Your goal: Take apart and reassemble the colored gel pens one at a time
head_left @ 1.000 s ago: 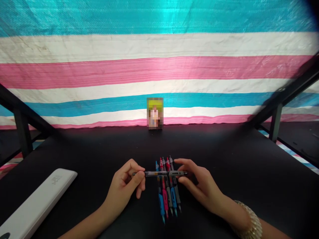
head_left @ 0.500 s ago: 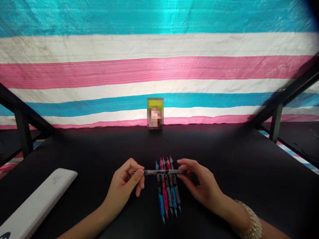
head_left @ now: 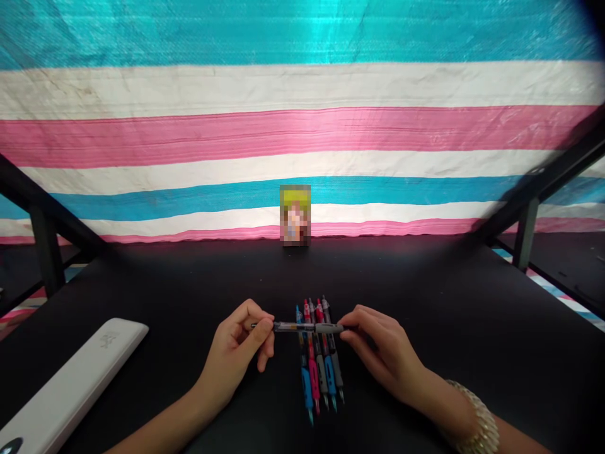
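A clear-barrelled pen with a grey grip (head_left: 326, 328) is held level between my two hands. My left hand (head_left: 243, 337) pinches its left end between thumb and fingers. At the other end, the thumb and fingertips of my right hand (head_left: 380, 343) close on the tip. Beneath the held pen, several pens lie side by side on the black table, tips towards me. Among them are a blue pen (head_left: 307, 388) on the left, a pink pen (head_left: 314, 377) beside it, and a grey pen (head_left: 337, 369) on the right.
A long white device (head_left: 82, 384) lies on the black table (head_left: 189, 284) at the left. A small blurred upright card or box (head_left: 295, 217) stands at the back, before a striped tarp (head_left: 189, 142). Black metal bars (head_left: 524, 236) flank the table.
My right hand's fingers have closed on the pen's tip, and the pen has turned so its grey grip faces differently. My left hand keeps its hold.
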